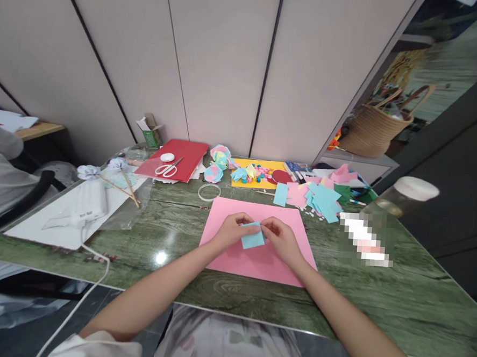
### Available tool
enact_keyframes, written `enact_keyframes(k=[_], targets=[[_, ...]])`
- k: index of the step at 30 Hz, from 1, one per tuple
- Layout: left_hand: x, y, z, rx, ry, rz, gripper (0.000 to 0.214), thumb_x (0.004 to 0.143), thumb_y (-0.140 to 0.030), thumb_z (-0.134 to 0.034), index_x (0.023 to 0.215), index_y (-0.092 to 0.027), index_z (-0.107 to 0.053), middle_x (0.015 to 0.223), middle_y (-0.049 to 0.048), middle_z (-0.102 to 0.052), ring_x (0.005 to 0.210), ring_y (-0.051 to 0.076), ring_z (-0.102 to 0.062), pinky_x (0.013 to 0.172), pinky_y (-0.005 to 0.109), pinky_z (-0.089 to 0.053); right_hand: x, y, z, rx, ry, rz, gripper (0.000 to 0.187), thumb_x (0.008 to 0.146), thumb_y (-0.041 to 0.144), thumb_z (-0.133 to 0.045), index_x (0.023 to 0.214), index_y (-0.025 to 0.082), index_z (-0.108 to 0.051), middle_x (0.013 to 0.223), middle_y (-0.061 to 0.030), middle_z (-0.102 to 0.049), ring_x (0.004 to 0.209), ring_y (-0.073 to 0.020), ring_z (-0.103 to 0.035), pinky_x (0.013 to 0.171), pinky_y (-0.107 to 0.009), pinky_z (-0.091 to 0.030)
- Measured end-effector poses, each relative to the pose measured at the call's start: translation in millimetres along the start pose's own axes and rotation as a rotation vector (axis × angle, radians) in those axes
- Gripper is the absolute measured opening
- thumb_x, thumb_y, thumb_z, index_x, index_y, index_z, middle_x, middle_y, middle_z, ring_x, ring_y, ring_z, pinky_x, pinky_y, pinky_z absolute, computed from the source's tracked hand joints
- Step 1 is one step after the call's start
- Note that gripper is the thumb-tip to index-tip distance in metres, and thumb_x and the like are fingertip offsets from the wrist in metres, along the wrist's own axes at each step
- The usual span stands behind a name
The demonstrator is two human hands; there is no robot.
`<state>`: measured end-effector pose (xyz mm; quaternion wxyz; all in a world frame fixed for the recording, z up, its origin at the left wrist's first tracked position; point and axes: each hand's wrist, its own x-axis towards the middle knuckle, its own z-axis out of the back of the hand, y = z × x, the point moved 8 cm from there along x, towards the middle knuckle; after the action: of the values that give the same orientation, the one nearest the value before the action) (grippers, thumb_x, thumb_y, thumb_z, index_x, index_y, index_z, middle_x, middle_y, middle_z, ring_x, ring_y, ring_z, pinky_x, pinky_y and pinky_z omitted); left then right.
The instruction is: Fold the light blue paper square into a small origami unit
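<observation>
A small light blue piece of paper (253, 240) is held up between both hands, above a large pink sheet (221, 261). My left hand (232, 229) pinches the paper along its upper left edge, thumb lying across its front. At the paper's upper right corner, my right hand (280, 237) pinches with thumb and fingertips. Just beyond the pink sheet lie another light blue paper piece (280, 194) and a pile of blue paper pieces (325, 201) beside pink ones (297, 193).
White-handled scissors (167, 169) rest on red sheets (189, 159) at the back left. Crumpled paper balls (221, 156) and a yellow sheet (239, 165) with small coloured bits are behind. A lidded jar (401, 196) stands right; a white power strip (89, 199) lies left.
</observation>
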<state>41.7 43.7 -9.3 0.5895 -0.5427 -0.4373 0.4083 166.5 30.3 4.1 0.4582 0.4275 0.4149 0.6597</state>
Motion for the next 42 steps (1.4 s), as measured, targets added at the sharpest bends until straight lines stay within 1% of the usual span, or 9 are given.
enact_keyframes(k=[4, 8, 14, 21, 27, 29, 32, 35, 42], targets=[[-2, 4, -0.8, -0.084, 0.004, 0.044, 0.025, 0.061, -0.035, -0.066, 0.067, -0.013, -0.056, 0.064, -0.0005, -0.053, 0.059, 0.01, -0.046, 0.055, 0.022, -0.034, 1, 0, -2, 0.014, 0.028, 0.006, 0.019, 0.077, 0.035, -0.049, 0.078, 0.018, -0.058, 0.068, -0.001, -0.056, 0.062, -0.0134, -0.05, 0.058, -0.026, -0.04], [-1, 10, 2.2, -0.148, -0.05, 0.063, 0.026, 0.062, -0.036, -0.065, 0.068, -0.014, -0.054, 0.063, -0.0015, -0.052, 0.058, 0.009, -0.046, 0.053, 0.021, -0.033, 0, 4, -6, 0.112, 0.081, -0.023, 0.023, 0.081, 0.037, -0.044, 0.087, 0.019, -0.057, 0.078, -0.0026, -0.057, 0.072, -0.015, -0.052, 0.065, -0.028, -0.042], [0, 14, 4.6, -0.138, -0.104, 0.05, 0.027, 0.06, -0.036, -0.066, 0.065, -0.015, -0.051, 0.061, -0.003, -0.048, 0.056, 0.008, -0.044, 0.052, 0.021, -0.033, -3, -1, -14, 0.144, 0.154, -0.055, 0.03, 0.072, 0.029, -0.057, 0.1, 0.022, -0.05, 0.074, 0.0004, -0.054, 0.071, -0.015, -0.054, 0.065, -0.028, -0.043], [1, 12, 7.6, -0.07, -0.09, 0.056, 0.027, 0.063, -0.034, -0.065, 0.081, -0.015, -0.059, 0.075, 0.0031, -0.059, 0.067, 0.014, -0.053, 0.059, 0.024, -0.039, 2, -9, -6, 0.133, 0.056, -0.047, 0.025, 0.07, 0.023, -0.055, 0.095, 0.02, -0.051, 0.066, 0.0021, -0.052, 0.064, -0.013, -0.052, 0.063, -0.027, -0.042], [1, 7, 6.5, -0.094, -0.08, 0.011, 0.025, 0.063, -0.031, -0.065, 0.082, -0.015, -0.061, 0.082, 0.005, -0.061, 0.074, 0.016, -0.055, 0.066, 0.026, -0.041, 2, -2, -3, 0.129, 0.05, -0.053, 0.026, 0.077, 0.034, -0.048, 0.098, 0.02, -0.05, 0.07, 0.0, -0.051, 0.068, -0.0142, -0.051, 0.061, -0.028, -0.043], [0, 6, 6.3, -0.12, -0.085, -0.002, 0.026, 0.063, -0.032, -0.065, 0.082, -0.015, -0.061, 0.082, 0.0049, -0.061, 0.075, 0.016, -0.055, 0.067, 0.026, -0.041, -1, 0, -7, 0.091, 0.084, -0.044, 0.031, 0.076, 0.035, -0.05, 0.103, 0.021, -0.047, 0.075, -0.0005, -0.051, 0.073, -0.0149, -0.052, 0.065, -0.029, -0.043], [-1, 3, 5.9, -0.158, -0.09, -0.016, 0.027, 0.062, -0.034, -0.066, 0.081, -0.015, -0.06, 0.08, 0.0044, -0.061, 0.074, 0.016, -0.056, 0.067, 0.026, -0.042, -5, -1, -16, 0.024, 0.119, -0.05, 0.051, 0.069, 0.033, -0.059, 0.115, 0.023, -0.039, 0.084, -0.0012, -0.051, 0.077, -0.0154, -0.052, 0.067, -0.03, -0.043], [-2, 1, 4.2, -0.208, -0.084, -0.014, 0.028, 0.061, -0.034, -0.066, 0.081, -0.016, -0.059, 0.081, 0.0038, -0.061, 0.074, 0.016, -0.055, 0.066, 0.026, -0.041, -9, -3, -22, -0.006, 0.103, -0.063, 0.067, 0.063, 0.028, -0.065, 0.121, 0.026, -0.032, 0.092, -0.0021, -0.051, 0.076, -0.0148, -0.052, 0.066, -0.03, -0.044], [-6, -5, 5.3, -0.237, -0.095, 0.003, 0.025, 0.063, -0.033, -0.065, 0.077, -0.015, -0.055, 0.069, -0.0006, -0.056, 0.063, 0.011, -0.051, 0.057, 0.022, -0.037, -5, -2, -12, 0.058, 0.008, -0.048, 0.054, 0.068, 0.022, -0.057, 0.118, 0.024, -0.035, 0.074, 0.0024, -0.053, 0.067, -0.0132, -0.051, 0.063, -0.029, -0.043]])
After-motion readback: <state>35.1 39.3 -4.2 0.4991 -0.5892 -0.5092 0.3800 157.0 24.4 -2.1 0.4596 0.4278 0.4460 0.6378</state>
